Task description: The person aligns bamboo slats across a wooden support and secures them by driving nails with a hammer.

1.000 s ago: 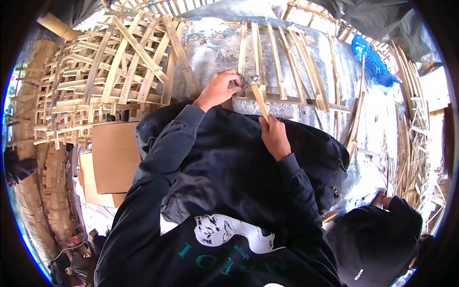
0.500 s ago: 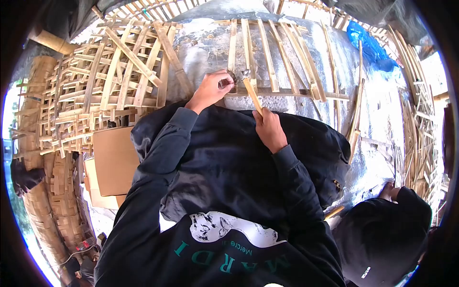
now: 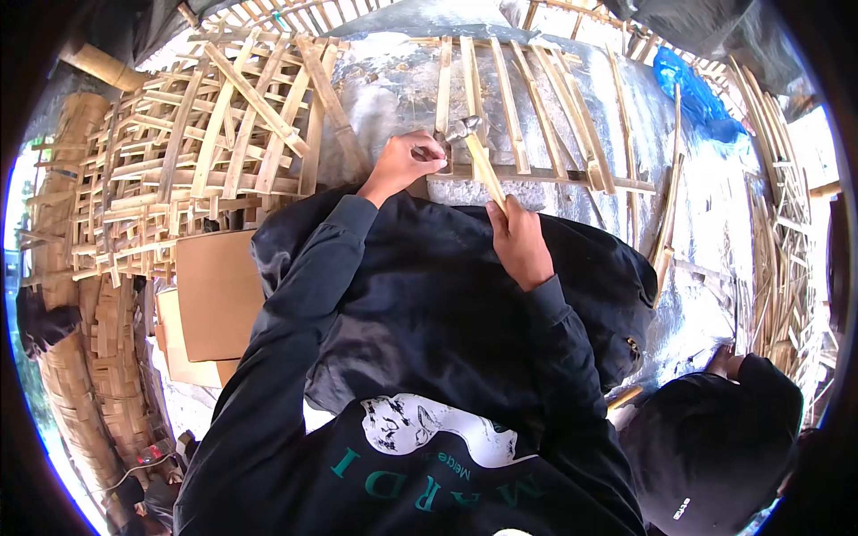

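Observation:
My right hand (image 3: pixel 521 243) is wrapped round the wooden handle of a hammer (image 3: pixel 485 170). The metal hammer head sits up and to the left, over the lower ends of the bamboo slats. Just left of it, my left hand (image 3: pixel 404 165) is pinched at the end of the leftmost upright slat (image 3: pixel 443 85); what its fingertips hold is too small to make out. Several upright slats, one of them a bamboo slat (image 3: pixel 508 105), lie side by side across a horizontal strip (image 3: pixel 572 179), which rests near a pale block (image 3: pixel 500 198).
Woven bamboo lattice (image 3: pixel 179 170) is stacked at the left, above a cardboard box (image 3: pixel 217 295). A blue plastic bag (image 3: pixel 693 94) lies at the upper right, near a pile of thin strips (image 3: pixel 778 232). Another person (image 3: pixel 715 442) in dark clothing is at the lower right.
The hammer head has risen from the slat ends and stands higher, clearer in view. My left hand stays pinched by the leftmost slat. The view has shifted slightly.

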A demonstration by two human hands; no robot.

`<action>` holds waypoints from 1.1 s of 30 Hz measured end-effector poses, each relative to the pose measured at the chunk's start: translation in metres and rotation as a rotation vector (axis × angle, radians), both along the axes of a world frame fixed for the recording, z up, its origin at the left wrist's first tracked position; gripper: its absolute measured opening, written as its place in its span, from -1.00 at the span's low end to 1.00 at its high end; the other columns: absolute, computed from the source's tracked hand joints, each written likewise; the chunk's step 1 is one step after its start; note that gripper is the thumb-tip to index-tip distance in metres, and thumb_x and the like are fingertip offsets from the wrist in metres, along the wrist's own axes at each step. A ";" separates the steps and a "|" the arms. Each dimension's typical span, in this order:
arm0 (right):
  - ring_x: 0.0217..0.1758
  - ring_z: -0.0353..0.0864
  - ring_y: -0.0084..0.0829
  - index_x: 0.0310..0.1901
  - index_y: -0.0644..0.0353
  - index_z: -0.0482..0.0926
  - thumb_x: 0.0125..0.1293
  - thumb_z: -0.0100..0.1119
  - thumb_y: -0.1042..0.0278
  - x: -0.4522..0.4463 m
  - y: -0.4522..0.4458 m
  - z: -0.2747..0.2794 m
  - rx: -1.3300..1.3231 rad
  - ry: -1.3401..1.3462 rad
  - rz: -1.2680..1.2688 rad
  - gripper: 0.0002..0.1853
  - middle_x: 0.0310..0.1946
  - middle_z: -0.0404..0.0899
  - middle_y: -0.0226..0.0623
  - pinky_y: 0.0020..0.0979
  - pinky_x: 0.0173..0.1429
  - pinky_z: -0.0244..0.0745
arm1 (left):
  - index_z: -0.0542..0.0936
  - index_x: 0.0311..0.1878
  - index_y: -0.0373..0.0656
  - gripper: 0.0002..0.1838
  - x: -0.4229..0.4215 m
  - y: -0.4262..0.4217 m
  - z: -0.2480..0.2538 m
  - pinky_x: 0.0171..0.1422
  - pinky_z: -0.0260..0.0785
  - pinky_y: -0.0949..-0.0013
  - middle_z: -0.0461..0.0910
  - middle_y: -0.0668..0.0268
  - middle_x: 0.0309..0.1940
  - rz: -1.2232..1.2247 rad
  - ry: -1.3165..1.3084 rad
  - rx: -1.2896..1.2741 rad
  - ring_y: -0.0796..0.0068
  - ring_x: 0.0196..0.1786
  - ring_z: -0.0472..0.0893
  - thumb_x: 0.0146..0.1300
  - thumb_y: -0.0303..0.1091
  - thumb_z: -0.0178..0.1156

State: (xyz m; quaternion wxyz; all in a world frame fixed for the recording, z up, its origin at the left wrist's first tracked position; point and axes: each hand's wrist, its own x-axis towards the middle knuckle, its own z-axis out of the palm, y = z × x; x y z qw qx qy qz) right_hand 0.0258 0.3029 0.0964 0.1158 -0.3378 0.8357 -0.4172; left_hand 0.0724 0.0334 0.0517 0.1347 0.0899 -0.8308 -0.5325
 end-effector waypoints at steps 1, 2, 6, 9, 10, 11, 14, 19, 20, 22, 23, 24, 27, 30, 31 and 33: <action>-0.31 0.55 0.34 -0.31 0.38 0.44 0.55 0.17 0.22 0.001 0.000 0.000 -0.002 0.037 0.005 -0.64 -0.46 0.55 0.26 0.21 -0.25 0.37 | 0.77 -0.22 -0.25 -0.87 -0.001 -0.001 -0.002 -0.08 0.54 0.49 0.69 0.39 -0.24 -0.001 0.010 0.019 0.62 -0.19 0.68 0.20 -0.44 0.48; -0.33 0.55 0.34 -0.32 0.37 0.44 0.55 0.17 0.21 0.002 0.000 0.000 -0.005 0.076 0.009 -0.63 -0.47 0.55 0.26 0.22 -0.25 0.36 | 0.77 -0.22 -0.25 -0.87 -0.001 -0.003 -0.004 -0.08 0.54 0.49 0.69 0.39 -0.24 0.000 0.013 0.022 0.62 -0.19 0.68 0.20 -0.44 0.48; -0.36 0.54 0.34 -0.31 0.35 0.45 0.56 0.15 0.20 0.004 -0.003 0.000 -0.052 0.241 0.030 -0.64 -0.49 0.55 0.25 0.25 -0.24 0.36 | 0.78 -0.24 -0.23 -0.89 -0.002 -0.006 -0.007 -0.10 0.48 0.51 0.67 0.44 -0.28 -0.027 0.032 0.004 0.66 -0.25 0.63 0.21 -0.43 0.48; -0.34 0.53 0.35 -0.29 0.34 0.47 0.56 0.15 0.20 0.012 -0.010 0.026 0.027 0.143 -0.008 -0.66 -0.48 0.56 0.23 0.25 -0.22 0.36 | 0.79 -0.26 -0.22 -0.90 0.000 -0.005 -0.005 -0.11 0.44 0.52 0.65 0.47 -0.31 -0.021 -0.001 0.005 0.68 -0.27 0.60 0.20 -0.41 0.49; -0.34 0.53 0.35 -0.28 0.34 0.47 0.56 0.14 0.21 0.014 -0.012 0.030 0.026 0.160 -0.037 -0.66 -0.48 0.56 0.22 0.25 -0.22 0.36 | 0.80 -0.27 -0.21 -0.90 -0.001 -0.005 -0.005 -0.12 0.43 0.52 0.64 0.48 -0.32 -0.018 -0.008 0.021 0.69 -0.27 0.59 0.20 -0.40 0.49; -0.34 0.53 0.35 -0.27 0.34 0.47 0.56 0.14 0.21 0.016 -0.014 0.032 0.024 0.177 -0.067 -0.67 -0.47 0.57 0.22 0.25 -0.21 0.36 | 0.79 -0.26 -0.21 -0.90 -0.001 -0.004 -0.004 -0.12 0.44 0.51 0.64 0.47 -0.33 -0.012 -0.012 0.028 0.68 -0.27 0.60 0.20 -0.42 0.49; -0.35 0.54 0.34 -0.27 0.34 0.45 0.57 0.13 0.22 0.009 -0.009 0.006 0.062 0.149 0.007 -0.68 -0.47 0.57 0.23 0.26 -0.23 0.36 | 0.78 -0.24 -0.24 -0.90 -0.003 -0.008 -0.013 -0.10 0.45 0.51 0.63 0.45 -0.32 -0.026 0.029 0.057 0.69 -0.25 0.60 0.20 -0.46 0.49; -0.35 0.54 0.36 -0.25 0.35 0.45 0.57 0.12 0.23 0.016 -0.011 0.029 0.057 0.190 -0.038 -0.68 -0.48 0.57 0.25 0.26 -0.24 0.36 | 0.76 -0.21 -0.27 -0.88 -0.007 -0.009 -0.015 -0.06 0.48 0.52 0.61 0.44 -0.33 -0.072 0.027 0.098 0.68 -0.23 0.61 0.20 -0.50 0.48; -0.35 0.54 0.36 -0.25 0.35 0.45 0.57 0.12 0.24 0.019 -0.013 0.037 0.071 0.116 -0.063 -0.68 -0.48 0.57 0.24 0.25 -0.25 0.37 | 0.76 -0.20 -0.27 -0.88 -0.006 -0.009 -0.013 -0.04 0.49 0.52 0.60 0.44 -0.34 -0.082 0.001 0.100 0.67 -0.21 0.62 0.21 -0.50 0.47; -0.36 0.53 0.36 -0.26 0.35 0.44 0.58 0.11 0.24 0.018 -0.014 0.029 0.072 0.126 -0.048 -0.68 -0.49 0.56 0.23 0.24 -0.25 0.37 | 0.76 -0.19 -0.28 -0.88 -0.006 -0.011 -0.013 -0.02 0.51 0.50 0.65 0.41 -0.30 -0.093 -0.010 0.114 0.64 -0.18 0.66 0.22 -0.51 0.47; -0.36 0.52 0.36 -0.26 0.35 0.44 0.58 0.11 0.24 0.017 -0.014 0.023 0.073 0.136 -0.039 -0.68 -0.50 0.55 0.23 0.23 -0.26 0.37 | 0.77 -0.19 -0.28 -0.88 -0.006 -0.012 -0.013 -0.01 0.52 0.49 0.68 0.39 -0.28 -0.090 -0.012 0.115 0.63 -0.17 0.67 0.22 -0.51 0.47; -0.36 0.52 0.36 -0.26 0.35 0.44 0.58 0.11 0.24 0.015 -0.012 0.014 0.073 0.138 -0.039 -0.68 -0.50 0.55 0.23 0.23 -0.26 0.37 | 0.77 -0.18 -0.29 -0.88 -0.006 -0.012 -0.013 0.00 0.53 0.48 0.71 0.37 -0.26 -0.088 -0.014 0.116 0.61 -0.16 0.69 0.23 -0.51 0.47; -0.38 0.51 0.35 -0.27 0.35 0.43 0.58 0.11 0.25 0.013 -0.007 0.006 0.036 0.305 0.001 -0.68 -0.52 0.53 0.22 0.20 -0.29 0.37 | 0.78 -0.19 -0.29 -0.89 -0.007 -0.012 -0.014 0.00 0.54 0.47 0.74 0.34 -0.23 -0.120 0.005 0.180 0.59 -0.17 0.70 0.24 -0.50 0.48; -0.38 0.51 0.35 -0.27 0.34 0.44 0.57 0.12 0.25 0.017 -0.008 0.020 0.057 0.165 -0.042 -0.68 -0.51 0.54 0.23 0.21 -0.28 0.37 | 0.79 -0.21 -0.30 -0.88 -0.008 -0.015 -0.013 0.00 0.53 0.47 0.71 0.36 -0.27 -0.142 -0.044 0.183 0.59 -0.17 0.69 0.22 -0.49 0.50; -0.37 0.51 0.35 -0.28 0.33 0.45 0.57 0.13 0.24 0.017 -0.009 0.018 0.035 0.222 -0.055 -0.68 -0.51 0.54 0.24 0.22 -0.28 0.36 | 0.79 -0.21 -0.30 -0.88 -0.008 -0.014 -0.013 0.00 0.53 0.47 0.71 0.36 -0.27 -0.141 -0.047 0.186 0.59 -0.17 0.69 0.22 -0.49 0.50; -0.37 0.51 0.35 -0.28 0.33 0.45 0.57 0.14 0.23 0.016 -0.010 0.013 0.008 0.280 -0.068 -0.68 -0.51 0.54 0.24 0.23 -0.28 0.36 | 0.79 -0.20 -0.30 -0.84 -0.009 -0.014 -0.014 -0.03 0.49 0.43 0.67 0.36 -0.32 -0.156 -0.019 0.200 0.59 -0.20 0.65 0.20 -0.46 0.53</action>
